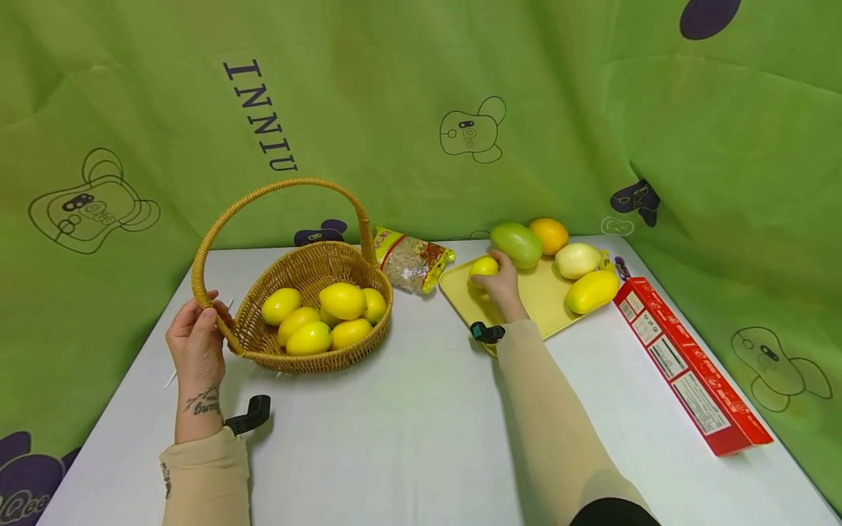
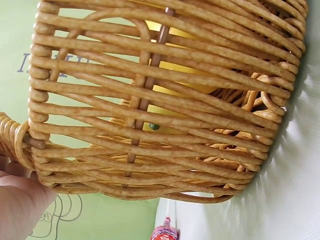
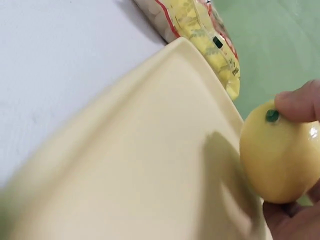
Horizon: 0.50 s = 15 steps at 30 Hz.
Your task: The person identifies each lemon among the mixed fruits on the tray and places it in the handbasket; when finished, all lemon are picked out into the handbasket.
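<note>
My left hand (image 1: 196, 347) grips the foot of the handle (image 1: 209, 252) of a wicker basket (image 1: 316, 363), thumb in front. Several yellow lemons (image 1: 309, 338) lie inside the basket. In the left wrist view its woven wall (image 2: 200, 107) fills the frame, with yellow showing through the gaps. My right hand (image 1: 505, 288) holds a single lemon (image 1: 483, 267) over the left part of a pale yellow tray (image 1: 542, 310). The right wrist view shows thumb and fingers around this lemon (image 3: 277, 157), its green stem end exposed and its shadow falling on the tray.
A green mango-like fruit (image 1: 516, 245), an orange (image 1: 550, 235), a pale yellow fruit (image 1: 577, 261) and a long yellow fruit (image 1: 592, 292) sit toward the tray's back and right. A filled plastic bag (image 1: 411, 261) lies between basket and tray. A long red box (image 1: 687, 369) lies at right.
</note>
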Each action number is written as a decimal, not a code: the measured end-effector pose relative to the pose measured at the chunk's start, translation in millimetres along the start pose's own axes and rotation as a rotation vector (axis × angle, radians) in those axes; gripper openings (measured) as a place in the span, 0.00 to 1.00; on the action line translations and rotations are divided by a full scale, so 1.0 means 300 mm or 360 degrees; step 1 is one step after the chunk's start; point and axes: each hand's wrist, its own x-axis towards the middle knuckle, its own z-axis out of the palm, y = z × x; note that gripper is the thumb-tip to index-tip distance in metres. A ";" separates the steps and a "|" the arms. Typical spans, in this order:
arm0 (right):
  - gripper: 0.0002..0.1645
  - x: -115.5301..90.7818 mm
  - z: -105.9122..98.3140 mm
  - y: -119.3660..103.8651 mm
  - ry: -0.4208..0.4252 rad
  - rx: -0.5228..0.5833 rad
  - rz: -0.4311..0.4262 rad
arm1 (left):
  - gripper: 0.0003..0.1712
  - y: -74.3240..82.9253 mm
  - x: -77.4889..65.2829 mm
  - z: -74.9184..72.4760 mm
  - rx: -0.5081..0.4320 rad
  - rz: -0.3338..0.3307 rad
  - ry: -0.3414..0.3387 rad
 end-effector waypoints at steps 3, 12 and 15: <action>0.46 -0.001 0.004 -0.004 0.0010 0.0022 -0.0070 | 0.10 -0.002 0.000 -0.001 -0.0008 -0.0003 0.0001; 0.44 -0.044 0.056 -0.099 -0.0160 0.0301 -0.0198 | 0.11 -0.005 0.001 -0.003 -0.0033 0.0019 0.0008; 0.43 -0.083 0.084 -0.150 -0.0259 0.0405 -0.0232 | 0.10 -0.004 0.002 -0.002 -0.0010 0.0018 0.0012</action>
